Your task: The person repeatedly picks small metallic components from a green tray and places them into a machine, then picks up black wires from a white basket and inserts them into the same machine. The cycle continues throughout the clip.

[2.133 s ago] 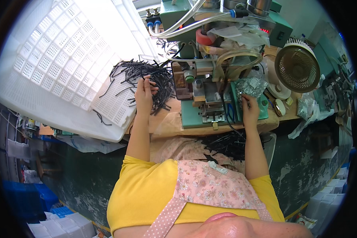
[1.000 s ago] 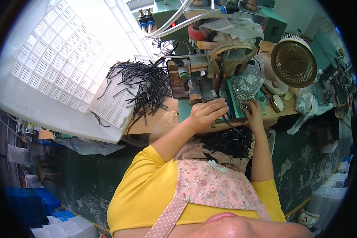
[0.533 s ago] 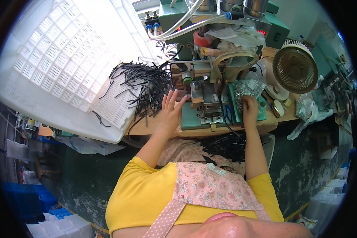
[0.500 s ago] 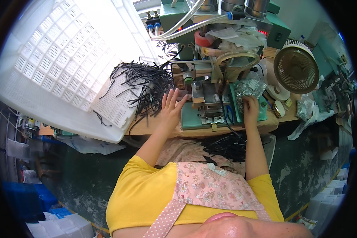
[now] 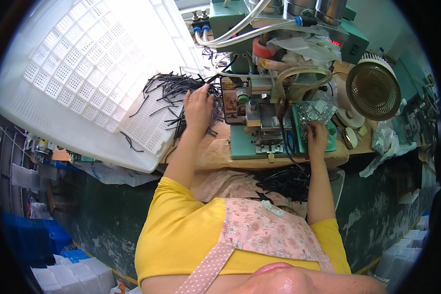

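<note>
My left hand (image 5: pixel 198 111) reaches over the near right side of a pile of thin black strips (image 5: pixel 174 88), its fingers stretched and a little apart. Whether a strip touches its fingertips is hard to make out. At the right, my right hand (image 5: pixel 318 138) dips into a green tray (image 5: pixel 331 145) with small shiny metal parts (image 5: pixel 314 111). Its fingers are closed together, and what they pinch is too small to see. Between the hands stands a small bench press (image 5: pixel 265 122) with a metal block on a green base. A phone (image 5: pixel 232 100) with a lit screen leans beside it.
A large white perforated crate (image 5: pixel 78 73) lies tilted at the left, strips spilling from it. Clear air hoses (image 5: pixel 240 34) arch above the press. A fan (image 5: pixel 373 88) stands at the right. More black strips (image 5: pixel 286 183) lie by my lap.
My left hand has moved left, away from the phone beside the press, to the pile of black strips. My right hand stays at the tray of metal parts. The view has shifted slightly.
</note>
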### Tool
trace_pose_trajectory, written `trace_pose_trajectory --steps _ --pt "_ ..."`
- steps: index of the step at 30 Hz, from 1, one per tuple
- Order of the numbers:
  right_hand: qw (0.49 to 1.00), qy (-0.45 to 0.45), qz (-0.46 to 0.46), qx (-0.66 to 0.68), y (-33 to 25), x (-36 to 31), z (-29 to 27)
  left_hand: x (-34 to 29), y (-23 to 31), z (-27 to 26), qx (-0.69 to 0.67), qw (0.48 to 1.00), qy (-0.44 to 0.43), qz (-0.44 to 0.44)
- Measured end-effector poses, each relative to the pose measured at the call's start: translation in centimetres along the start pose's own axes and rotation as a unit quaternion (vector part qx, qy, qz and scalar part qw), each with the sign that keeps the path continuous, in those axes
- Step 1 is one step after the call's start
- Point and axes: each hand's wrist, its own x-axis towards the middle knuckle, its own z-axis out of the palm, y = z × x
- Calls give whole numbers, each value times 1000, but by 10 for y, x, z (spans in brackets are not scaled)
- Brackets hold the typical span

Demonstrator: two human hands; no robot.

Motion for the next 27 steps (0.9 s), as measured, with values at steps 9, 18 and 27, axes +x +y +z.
trace_pose_trajectory --steps 9,18,27 --pt "993 12 64 95 -40 7 -3 -36 -72 9 191 939 -273 82" --pt "973 -72 72 209 -122 36 -15 -19 -75 -10 139 939 -309 -63" --pt "921 -54 127 365 -126 36 -1 16 0 -62 -394 878 55 -266"
